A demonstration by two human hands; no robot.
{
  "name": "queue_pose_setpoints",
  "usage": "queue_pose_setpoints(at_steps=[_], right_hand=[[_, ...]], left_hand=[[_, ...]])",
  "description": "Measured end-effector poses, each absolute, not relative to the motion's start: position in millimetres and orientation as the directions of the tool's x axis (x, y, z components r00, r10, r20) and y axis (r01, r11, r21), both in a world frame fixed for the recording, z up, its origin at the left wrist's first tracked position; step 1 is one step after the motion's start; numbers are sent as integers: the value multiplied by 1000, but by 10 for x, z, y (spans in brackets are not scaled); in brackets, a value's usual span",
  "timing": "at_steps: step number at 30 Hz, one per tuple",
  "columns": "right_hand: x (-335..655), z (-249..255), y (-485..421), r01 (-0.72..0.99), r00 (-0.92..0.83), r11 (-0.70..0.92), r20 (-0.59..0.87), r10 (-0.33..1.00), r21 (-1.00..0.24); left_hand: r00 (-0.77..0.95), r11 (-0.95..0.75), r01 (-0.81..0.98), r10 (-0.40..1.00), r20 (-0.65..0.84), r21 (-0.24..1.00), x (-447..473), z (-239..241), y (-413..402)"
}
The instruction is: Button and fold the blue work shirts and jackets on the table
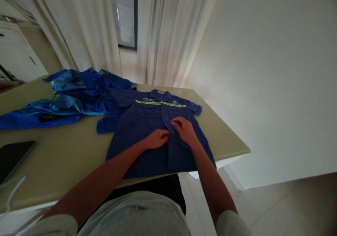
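A dark blue short-sleeved work shirt (139,123) with a yellow-green reflective stripe across the chest lies flat, front up, on the pale table (65,155), its hem at the near edge. My left hand (157,138) rests on the shirt's middle, fingers curled and pinching the front placket. My right hand (185,129) sits just to the right of it, fingers bent and gripping the other edge of the placket. The two hands almost touch at the button line.
A heap of brighter blue garments (71,95) lies at the table's far left. A dark tablet (13,155) sits at the left edge. A white hanger (12,190) shows at the near left. Curtains and a window stand behind; a white wall is on the right.
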State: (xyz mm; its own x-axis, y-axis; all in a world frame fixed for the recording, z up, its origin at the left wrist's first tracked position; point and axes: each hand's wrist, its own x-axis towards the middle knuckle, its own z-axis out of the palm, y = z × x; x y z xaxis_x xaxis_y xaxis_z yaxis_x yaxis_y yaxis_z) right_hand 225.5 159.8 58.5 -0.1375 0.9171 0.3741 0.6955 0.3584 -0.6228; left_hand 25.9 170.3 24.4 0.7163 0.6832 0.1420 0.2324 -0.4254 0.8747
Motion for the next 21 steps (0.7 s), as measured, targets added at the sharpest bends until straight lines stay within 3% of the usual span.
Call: queue_pose_setpoints(at_steps=[3, 5, 9, 13, 16, 21], right_hand=[[2184, 492, 1852, 818, -253, 348, 256, 933, -459], [2125, 371, 1952, 862, -270, 317, 169, 948, -397], [2055, 206, 1963, 888, -251, 301, 182, 951, -348], [2066, 198, 1922, 881, -248, 314, 221, 943, -354], [2089, 201, 1930, 875, -237, 319, 251, 938, -365], [2109, 163, 1957, 860, -255, 345, 270, 928, -375]], left_hand=[[627, -511, 361, 752, 203, 780, 248, 208, 1695], [510, -455, 435, 836, 204, 777, 248, 153, 1715], [244, -94, 406, 970, -8, 909, 318, 64, 1868], [152, 139, 372, 966, -209, 918, 444, 118, 2147], [142, 120, 411, 971, -193, 904, 493, 165, 2289], [161, -231, 519, 972, 171, 823, 471, 101, 2271]])
